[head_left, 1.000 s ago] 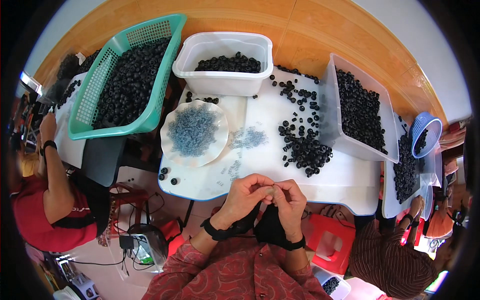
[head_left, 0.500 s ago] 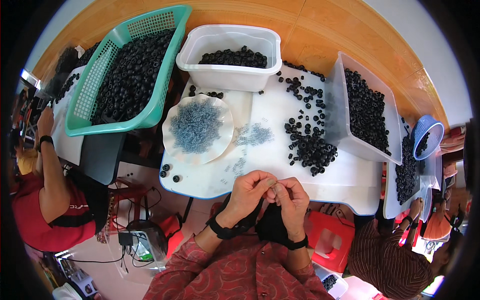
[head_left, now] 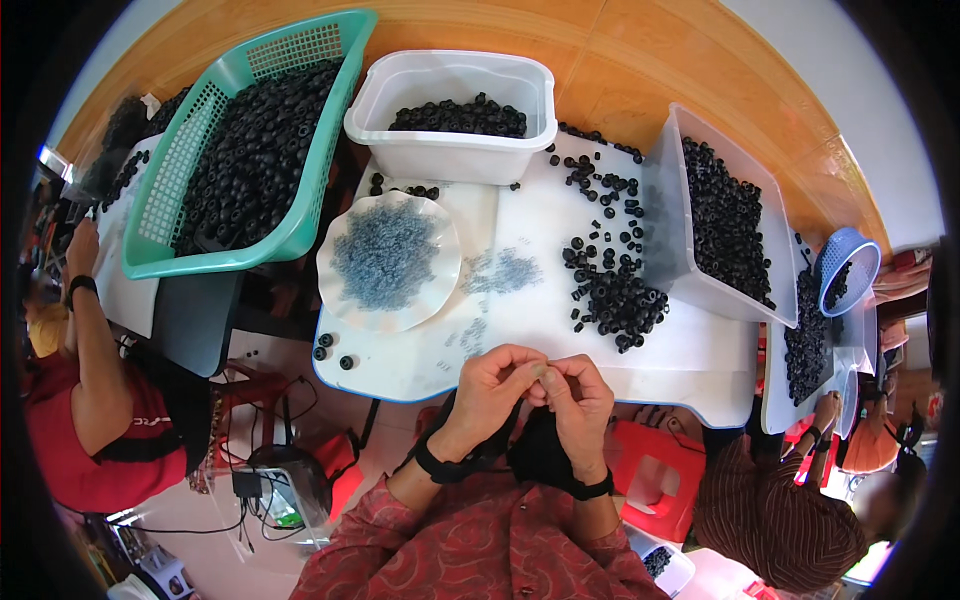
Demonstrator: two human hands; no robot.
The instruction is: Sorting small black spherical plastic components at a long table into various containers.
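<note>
Just past the table's front edge, my left hand [head_left: 497, 392] and my right hand [head_left: 573, 401] meet, thumbs and fingertips pinched together. Whatever sits between the fingertips is hidden or too small to name. Beyond them to the left, a white plate with a wavy rim [head_left: 446, 215] holds a heap of tiny clear bluish pieces [head_left: 385, 252]. More of these small pieces [head_left: 502, 270] are strewn on the white table [head_left: 690, 365] beside the plate. To the right lies a loose pile of small black round parts [head_left: 622, 303].
A green basket [head_left: 310, 190] of black parts stands far left; a white tub [head_left: 450, 155] and a translucent bin [head_left: 690, 270] hold more. A blue basket [head_left: 848, 262] is far right. People work at left [head_left: 110, 425] and right [head_left: 770, 510]. A red stool [head_left: 655, 480] stands beside me.
My fingertips have drawn closer together, still pinched. The whole view has shifted slightly, so the table things appear a little further left.
</note>
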